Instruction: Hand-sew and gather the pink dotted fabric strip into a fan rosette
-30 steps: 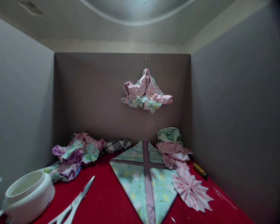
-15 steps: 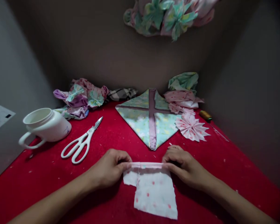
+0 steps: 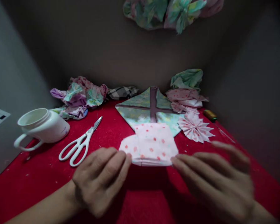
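Between my hands, lifted off the red cloth, is a pale pink fabric piece [image 3: 151, 144] with red dots. Its near edge is folded into a narrow band, and the rest flops away from me over the near corner of the kite-shaped green fabric panel [image 3: 136, 115]. My left hand [image 3: 102, 177] pinches the left end of that band with its fingers closed. At the right end, my right hand [image 3: 214, 177] grips the band between thumb and fingertips; part of this hand is motion-blurred.
White-handled scissors [image 3: 82, 143] and a white mug [image 3: 43, 126] lie to the left on the red cloth [image 3: 144, 205]. A pleated pink fabric rosette [image 3: 195, 127] and a thread spool [image 3: 210, 115] are on the right. Crumpled fabrics [image 3: 84, 95] line the back wall.
Both hands have raised the dotted fabric and turned it over. Its loose part, which hung toward me, now points away, with the dotted face up. My right hand has shifted toward me.
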Available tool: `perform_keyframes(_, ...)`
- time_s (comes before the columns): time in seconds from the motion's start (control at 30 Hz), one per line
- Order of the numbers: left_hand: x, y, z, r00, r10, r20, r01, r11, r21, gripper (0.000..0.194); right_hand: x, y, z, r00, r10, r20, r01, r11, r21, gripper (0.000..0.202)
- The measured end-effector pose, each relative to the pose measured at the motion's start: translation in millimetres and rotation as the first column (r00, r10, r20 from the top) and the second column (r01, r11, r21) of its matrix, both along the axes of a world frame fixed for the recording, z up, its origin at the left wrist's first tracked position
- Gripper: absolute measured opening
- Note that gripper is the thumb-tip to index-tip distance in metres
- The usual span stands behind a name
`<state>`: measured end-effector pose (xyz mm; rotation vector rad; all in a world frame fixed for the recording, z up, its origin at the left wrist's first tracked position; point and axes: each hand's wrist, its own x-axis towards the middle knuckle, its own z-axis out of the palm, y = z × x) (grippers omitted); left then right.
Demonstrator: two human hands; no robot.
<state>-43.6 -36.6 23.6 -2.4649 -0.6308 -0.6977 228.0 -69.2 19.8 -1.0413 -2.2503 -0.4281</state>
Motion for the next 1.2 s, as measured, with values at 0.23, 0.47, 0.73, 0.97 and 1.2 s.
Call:
perform_keyframes(0.23, 5.2, -14.2, -35.2, 0.974, -0.2, -0.104, 0.153, 0.925, -0.348, 0.037, -8.7, -14.5, -45.8, 0.991, 0.134, 0.0, -0.131, 0.963, -0.238, 0.043)
perform_keyframes(0.47, 1.0, -5.3, -39.9, 0.988, -0.027, 0.153, 0.132, 0.671, -0.73, 0.022, -3.5, -4.4, -45.1, 0.976, 0.001, -0.218, -0.11, 0.866, -0.487, 0.014)
perform_keyframes(0.73, 8.4, 5.5, -25.8, 0.938, 0.295, -0.18, -0.213, 0.084, -0.973, 0.022, 0.1, -3.5, -47.6, 0.971, -0.176, -0.162, -0.007, 0.655, -0.756, 0.015)
perform_keyframes(0.97, 14.1, 17.5, -21.1, 0.869, 0.342, -0.358, -0.341, -0.111, -0.934, 0.025, -8.8, 7.5, -40.5, 0.959, -0.28, -0.039, 0.148, 0.615, -0.775, 0.02)
perform_keyframes(1.2, 17.1, 15.7, -22.3, 0.823, 0.397, -0.407, -0.403, -0.099, -0.91, 0.024, -11.4, 12.9, -38.8, 0.939, -0.341, -0.034, 0.188, 0.597, -0.78, 0.018)
